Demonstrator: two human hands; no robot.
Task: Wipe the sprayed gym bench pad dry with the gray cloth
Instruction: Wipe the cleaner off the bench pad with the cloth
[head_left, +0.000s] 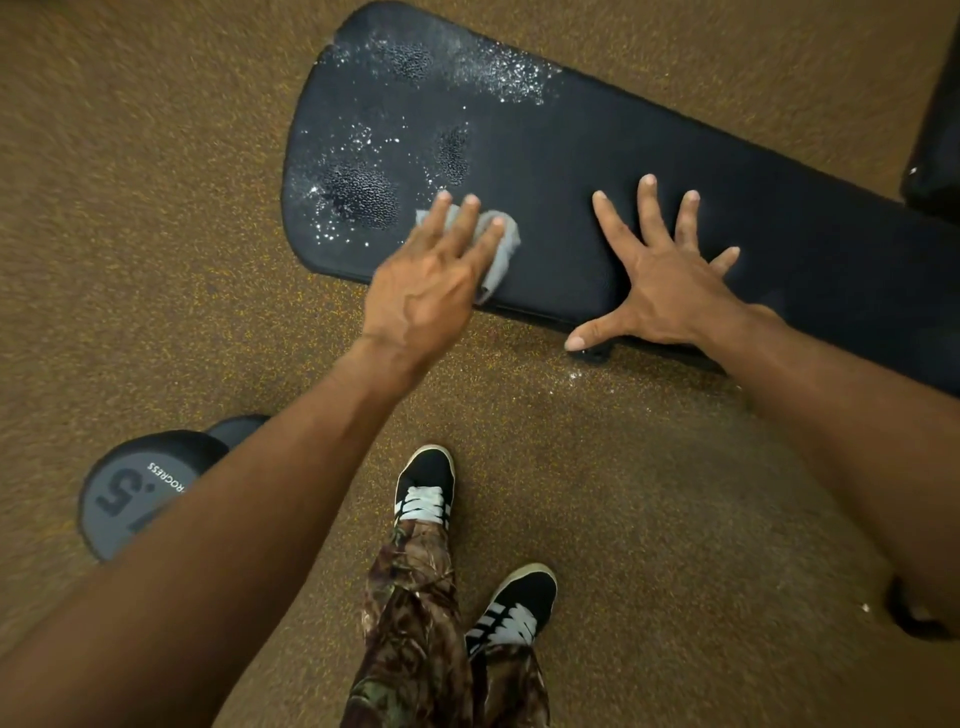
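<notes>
from the head view, most of the gray cloth is hidden under my left hand; only a crumpled edge shows past my fingers. the bench pad runs out of frame on the right, and another black pad at that edge is cut off. my left forearm covers part of the dumbbell on the speckled floor. a dark shape behind my right arm, low right, is too blurred to name.

my left hand lies flat, fingers straight and close together, pressing the cloth onto the pad's near edge, just beside the spray droplets on the wide end. my right hand rests palm down on the dry part, fingers spread wide, thumb over the near edge.
</notes>
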